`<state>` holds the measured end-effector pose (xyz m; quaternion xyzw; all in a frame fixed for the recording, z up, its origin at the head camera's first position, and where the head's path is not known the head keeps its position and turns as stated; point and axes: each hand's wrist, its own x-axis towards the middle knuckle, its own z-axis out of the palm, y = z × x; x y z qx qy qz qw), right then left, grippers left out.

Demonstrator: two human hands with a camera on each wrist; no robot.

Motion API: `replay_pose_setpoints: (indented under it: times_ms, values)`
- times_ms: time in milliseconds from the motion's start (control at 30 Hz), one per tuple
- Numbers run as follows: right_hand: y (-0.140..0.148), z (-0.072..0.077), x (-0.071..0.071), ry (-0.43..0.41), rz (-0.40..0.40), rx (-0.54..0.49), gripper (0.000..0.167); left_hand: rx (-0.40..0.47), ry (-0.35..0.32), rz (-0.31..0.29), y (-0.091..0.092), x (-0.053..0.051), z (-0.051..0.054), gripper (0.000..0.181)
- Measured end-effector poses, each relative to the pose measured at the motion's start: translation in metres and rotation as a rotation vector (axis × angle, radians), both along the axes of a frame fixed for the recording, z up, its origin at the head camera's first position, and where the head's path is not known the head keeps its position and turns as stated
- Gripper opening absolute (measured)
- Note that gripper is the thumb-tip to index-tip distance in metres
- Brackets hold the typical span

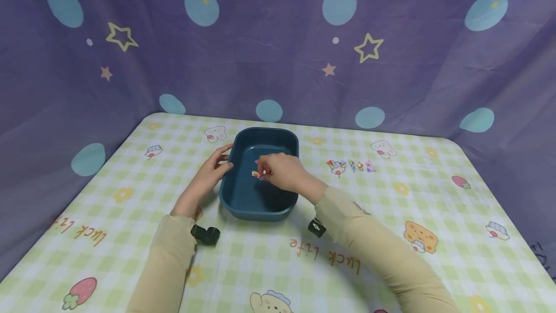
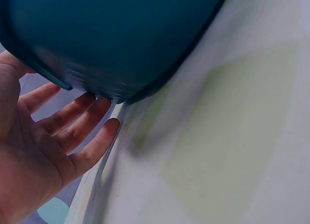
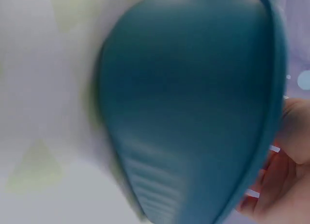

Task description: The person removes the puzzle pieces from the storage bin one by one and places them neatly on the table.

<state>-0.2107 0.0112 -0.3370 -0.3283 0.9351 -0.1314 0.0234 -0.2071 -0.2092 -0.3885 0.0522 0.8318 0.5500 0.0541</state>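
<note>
A deep teal plastic basin [image 1: 259, 202] stands on the table. My left hand [image 1: 207, 176] holds its left rim, thumb over the edge and fingers against the outer wall; in the left wrist view these fingers [image 2: 80, 120] touch the basin's side. My right hand [image 1: 282, 170] reaches down inside the basin. Its thumb and fingertips pinch a small colourful piece [image 1: 256, 174], too small to make out its kind. A pinkish bit [image 1: 257, 162] shows beside the fingers. In the right wrist view the basin wall [image 3: 189, 98] hides the fingertips.
Several small colourful pieces [image 1: 352, 165] lie in a row on the table right of the basin. A green checked cloth [image 1: 369, 197] with printed cartoons covers the table. Behind hangs a purple curtain [image 1: 269, 52] with stars and dots.
</note>
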Motion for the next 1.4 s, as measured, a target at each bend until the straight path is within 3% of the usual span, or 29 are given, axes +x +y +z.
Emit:
replay_pose_setpoints:
  times_ms: [67, 400, 733, 900, 1067, 1400]
  values:
    - [0.005, 0.003, -0.001, 0.006, -0.011, -0.018, 0.008, 0.002, -0.003, -0.003, 0.001, 0.002, 0.004, 0.056]
    - [0.036, 0.016, -0.005, 0.033, -0.061, -0.118, 0.007, -0.014, 0.005, 0.004, -0.001, -0.001, 0.0, 0.056]
    - [0.072, 0.019, -0.014, 0.024, -0.195, -0.2, 0.005, -0.019, 0.005, 0.012, 0.0, 0.0, -0.001, 0.056]
    - [0.095, 0.016, -0.016, 0.033, -0.252, -0.217, 0.009, -0.03, -0.001, 0.02, 0.0, 0.0, 0.0, 0.056]
    - [0.119, 0.012, -0.017, -0.013, -0.302, -0.225, 0.012, -0.035, 0.011, 0.007, 0.0, -0.002, 0.0, 0.056]
    - [0.143, -0.009, -0.022, -0.102, -0.359, -0.201, 0.009, -0.04, -0.003, 0.008, 0.0, -0.001, 0.002, 0.056]
